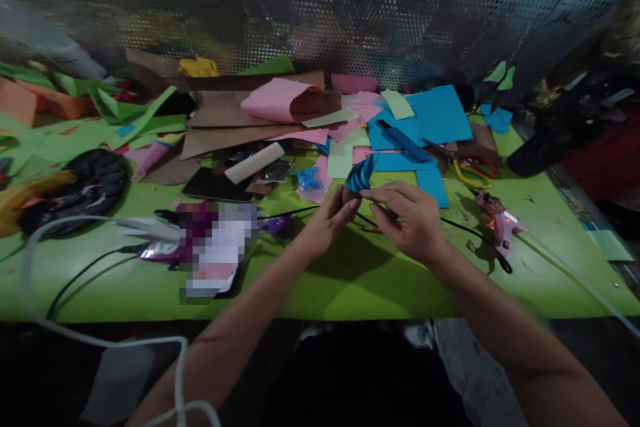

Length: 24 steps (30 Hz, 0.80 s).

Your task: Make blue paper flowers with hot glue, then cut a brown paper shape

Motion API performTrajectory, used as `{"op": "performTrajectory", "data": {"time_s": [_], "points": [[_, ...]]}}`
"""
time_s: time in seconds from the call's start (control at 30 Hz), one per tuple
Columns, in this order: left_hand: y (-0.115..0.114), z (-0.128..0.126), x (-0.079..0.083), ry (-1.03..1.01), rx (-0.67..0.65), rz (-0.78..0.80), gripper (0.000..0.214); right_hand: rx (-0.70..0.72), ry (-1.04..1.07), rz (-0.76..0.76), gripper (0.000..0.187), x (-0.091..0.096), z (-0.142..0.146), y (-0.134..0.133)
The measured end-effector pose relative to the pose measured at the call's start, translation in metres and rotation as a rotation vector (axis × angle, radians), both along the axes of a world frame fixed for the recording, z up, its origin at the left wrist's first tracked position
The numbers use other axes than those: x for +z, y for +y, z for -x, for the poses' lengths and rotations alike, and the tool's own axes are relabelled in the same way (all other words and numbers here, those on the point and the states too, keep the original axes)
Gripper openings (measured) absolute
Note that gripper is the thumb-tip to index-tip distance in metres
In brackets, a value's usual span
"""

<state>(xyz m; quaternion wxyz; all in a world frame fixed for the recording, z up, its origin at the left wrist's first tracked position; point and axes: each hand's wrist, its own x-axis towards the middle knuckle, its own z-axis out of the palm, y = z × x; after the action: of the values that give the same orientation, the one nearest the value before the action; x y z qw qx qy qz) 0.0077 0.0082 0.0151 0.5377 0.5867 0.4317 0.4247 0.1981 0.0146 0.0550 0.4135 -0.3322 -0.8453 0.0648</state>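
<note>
A blue folded paper piece (359,175) is held just above the green surface (350,280), near its middle. The left hand (330,217) has its fingers clamped on the piece's lower end; the right hand (407,217) pinches it from the other side. Beyond lie blue paper sheets (435,117), scissors (470,167) and a pink glue gun (497,220).
</note>
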Motion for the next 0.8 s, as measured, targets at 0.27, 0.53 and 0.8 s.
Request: {"op": "performTrajectory", "data": {"time_s": [0.27, 0.53, 0.8], "points": [[-0.0001, -0.0003, -0.0005, 0.013, 0.001, -0.014, 0.040, 0.028, 0.016, 0.050, 0.020, 0.0025, 0.0007, -0.0009], [0.0001, -0.0024, 0.0032, 0.049, 0.042, -0.029, 0.039, 0.024, 0.089, 0.115, 0.025, 0.0028, 0.0012, -0.0016], [0.0033, -0.0015, -0.0001, 0.126, 0.037, -0.078, 0.039, 0.036, 0.171, 0.258, 0.023, 0.0015, 0.0032, -0.0029]]}}
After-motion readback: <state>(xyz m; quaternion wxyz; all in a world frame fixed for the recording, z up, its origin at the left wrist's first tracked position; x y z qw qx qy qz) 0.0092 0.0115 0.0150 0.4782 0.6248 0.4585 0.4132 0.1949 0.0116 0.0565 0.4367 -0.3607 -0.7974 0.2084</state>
